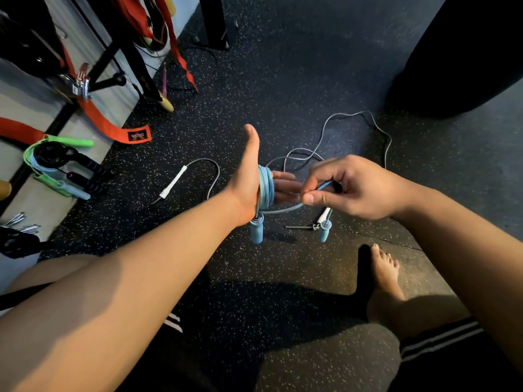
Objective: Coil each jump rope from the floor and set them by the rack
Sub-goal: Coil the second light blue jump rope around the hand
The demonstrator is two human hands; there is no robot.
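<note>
Head view: the left hand (249, 176) is held flat and open, thumb up. The blue rope (266, 188) is wound round its palm in a few tight loops. The cord is pinched by the right hand (348, 188) between thumb and finger, just beside the left fingertips. One blue handle (257, 229) hangs down under the left wrist.

Some things could go wrong from here. The loops are not held down by any curled finger, so they could slide off if the left hand is tipped or the cord is let go slack. The hanging handle could swing and tug the first loop loose. The cord on the floor (283, 80) seems to be mixed up with the grey rope (210, 168), so a knot could be made by a hard pull.

The coil sits on the left hand, between the two hands. The other blue handle (325, 232) lies on the floor just under the right hand, right beside a white handle (324, 215). A second white handle (172, 182) lies to the left of the left hand. Thin loops (353, 116) are spread on the floor past both hands; which rope they belong to cannot be told. The rack (107, 55) stands up at the left, well apart from the hands, so nothing is judged to be set there yet.
</note>
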